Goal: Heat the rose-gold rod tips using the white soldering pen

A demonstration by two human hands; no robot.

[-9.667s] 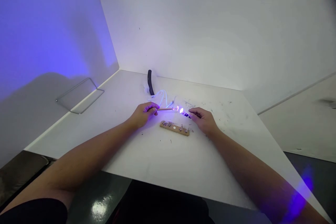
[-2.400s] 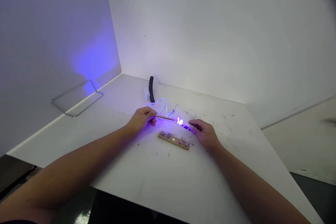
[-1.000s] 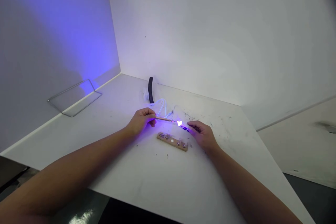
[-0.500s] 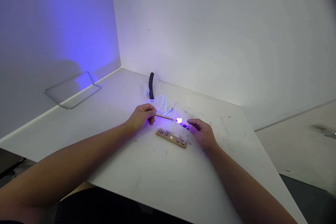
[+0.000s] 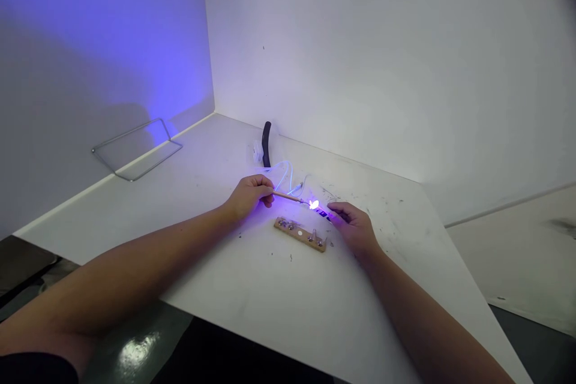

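Between thumb and fingers, my left hand (image 5: 252,197) pinches a thin wooden-coloured rod (image 5: 287,196) with a narrow metal tip pointing right. The tip meets or nearly meets a bright violet-white glow (image 5: 314,205); the glare hides what is there. From the other side, my right hand (image 5: 355,227) closes its thumb and fingers on the end of a narrow strip with dark marks (image 5: 323,214), whose far end lies in the glow. Just below both hands, a small wooden bar (image 5: 300,234) lies on the table, carrying several shiny metal pieces and a white dot.
A black curved tube (image 5: 266,144) stands near the back wall, beside a clear plastic piece (image 5: 257,151). A thin pale cable (image 5: 288,174) loops behind my left hand. At the left wall is a metal wire frame (image 5: 132,180). Dark specks dot the white table (image 5: 270,300).
The camera view has shifted slightly, so the scene sits a little farther right. Both hands keep their holds on the rod and the strip, almost unmoved relative to the wooden bar.
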